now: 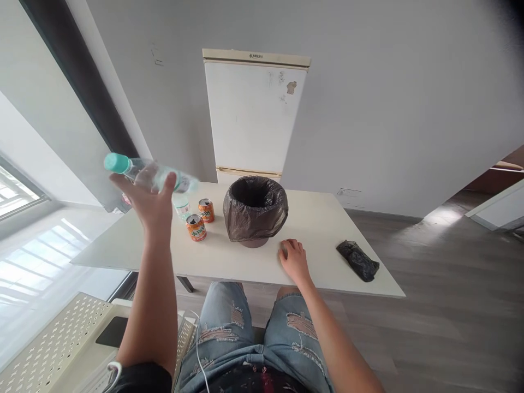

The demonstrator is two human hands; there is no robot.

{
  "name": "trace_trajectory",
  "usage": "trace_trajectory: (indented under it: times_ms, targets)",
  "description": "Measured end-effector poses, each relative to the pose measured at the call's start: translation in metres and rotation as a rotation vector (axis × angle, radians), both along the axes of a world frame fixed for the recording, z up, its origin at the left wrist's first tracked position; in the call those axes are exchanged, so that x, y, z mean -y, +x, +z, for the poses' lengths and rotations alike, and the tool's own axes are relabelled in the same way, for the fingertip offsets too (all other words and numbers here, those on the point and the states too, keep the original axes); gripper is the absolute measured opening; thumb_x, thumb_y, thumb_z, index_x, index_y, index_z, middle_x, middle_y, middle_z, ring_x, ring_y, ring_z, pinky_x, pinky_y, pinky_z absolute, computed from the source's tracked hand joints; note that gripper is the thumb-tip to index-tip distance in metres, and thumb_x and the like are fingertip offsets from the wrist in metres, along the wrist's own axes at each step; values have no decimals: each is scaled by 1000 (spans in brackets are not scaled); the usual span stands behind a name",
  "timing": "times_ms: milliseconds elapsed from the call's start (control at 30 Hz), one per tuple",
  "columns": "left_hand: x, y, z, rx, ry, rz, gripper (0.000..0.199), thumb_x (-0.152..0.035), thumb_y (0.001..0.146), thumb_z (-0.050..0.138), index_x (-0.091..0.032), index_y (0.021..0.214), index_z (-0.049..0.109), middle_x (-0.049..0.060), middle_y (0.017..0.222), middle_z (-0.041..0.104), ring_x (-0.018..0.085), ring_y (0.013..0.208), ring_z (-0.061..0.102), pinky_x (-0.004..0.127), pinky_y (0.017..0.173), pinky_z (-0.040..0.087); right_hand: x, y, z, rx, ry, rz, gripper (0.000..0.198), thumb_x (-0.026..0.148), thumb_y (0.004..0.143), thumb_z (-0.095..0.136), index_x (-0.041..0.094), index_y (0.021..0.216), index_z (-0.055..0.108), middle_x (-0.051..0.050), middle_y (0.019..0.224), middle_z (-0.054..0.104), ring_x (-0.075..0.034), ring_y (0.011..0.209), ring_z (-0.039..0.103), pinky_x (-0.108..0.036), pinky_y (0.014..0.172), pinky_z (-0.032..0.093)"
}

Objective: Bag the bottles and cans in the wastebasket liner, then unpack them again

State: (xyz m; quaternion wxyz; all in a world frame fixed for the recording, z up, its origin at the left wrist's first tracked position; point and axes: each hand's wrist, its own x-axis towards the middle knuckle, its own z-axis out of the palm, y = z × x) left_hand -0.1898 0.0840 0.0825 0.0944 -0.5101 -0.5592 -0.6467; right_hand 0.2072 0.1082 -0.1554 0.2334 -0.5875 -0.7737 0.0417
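My left hand point(151, 199) is raised above the left part of the white table point(315, 218), closed around a clear plastic bottle point(145, 170) with a teal cap. The bottle lies nearly sideways, cap to the left, its far end blurred. Below it, partly covered by my wrist, is another clear bottle point(182, 209). Beside that stand two orange cans, one point(196, 227) nearer me and one point(206, 210) behind it. A bin point(256, 218) lined with a dark plastic bag stands mid-table. My right hand point(293, 259) rests on the table just right of the bin, fingers loosely bent, holding nothing.
A crumpled black plastic bag point(358, 261) lies at the table's right end. Behind the table stands a white fridge point(254, 120) against a grey wall. At lower left, a perforated cream rack point(61, 333) holds a dark flat object point(112, 332). A white cable point(200, 355) crosses my lap.
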Motion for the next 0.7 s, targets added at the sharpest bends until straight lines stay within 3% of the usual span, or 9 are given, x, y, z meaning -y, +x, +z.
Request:
trace_trajectory:
  times_ms: [33, 100, 267, 400, 533, 633, 700]
  targets:
    - [0, 20, 13, 18, 83, -82, 88, -43, 99, 69, -23, 160, 9, 14, 152, 53, 28, 149, 50, 53, 112, 50, 0, 0, 0, -1, 1, -1, 32, 28, 105, 46, 18, 129, 65, -16, 136, 60, -33, 123, 55, -46, 99, 48]
    - [-6, 60, 29, 38, 123, -166, 73, -45, 87, 82, -28, 145, 42, 11, 152, 53, 27, 143, 54, 44, 107, 55, 0, 0, 0, 0, 6, -5, 32, 27, 104, 47, 19, 129, 65, -15, 135, 60, -32, 122, 55, -45, 98, 48]
    - [-36, 128, 38, -77, -197, -242, 61, -45, 74, 89, -25, 124, 61, 9, 126, 66, 27, 113, 67, 42, 97, 57, 1, -2, 2, -6, 18, -17, 28, 25, 102, 50, 20, 124, 67, -14, 131, 62, -30, 119, 56, -42, 97, 47]
    - [-50, 146, 40, -276, -531, -307, 55, -47, 71, 88, -20, 114, 67, 10, 114, 71, 29, 105, 68, 41, 93, 56, 3, -3, 4, -16, 20, -15, 28, 24, 101, 52, 21, 125, 68, -14, 130, 62, -30, 119, 57, -42, 98, 47]
    - [-59, 150, 41, -435, -801, -480, 40, -55, 78, 80, -20, 96, 73, 6, 98, 76, 26, 94, 70, 34, 83, 55, 3, -2, 4, -23, 25, -14, 28, 22, 101, 53, 20, 125, 68, -14, 131, 62, -30, 119, 57, -42, 99, 48]
    - [-67, 149, 35, -551, -908, -470, 37, -57, 82, 73, -21, 89, 77, 5, 89, 77, 25, 87, 71, 32, 78, 53, 3, -2, 2, -32, 28, -7, 28, 22, 101, 53, 20, 124, 68, -14, 131, 62, -29, 120, 57, -41, 98, 48]
    - [-72, 147, 30, -584, -913, -433, 32, -50, 82, 72, -22, 95, 80, 5, 92, 78, 24, 88, 71, 31, 77, 53, 3, -1, 1, -34, 30, -1, 27, 23, 101, 53, 21, 124, 68, -15, 131, 62, -30, 120, 57, -42, 98, 49]
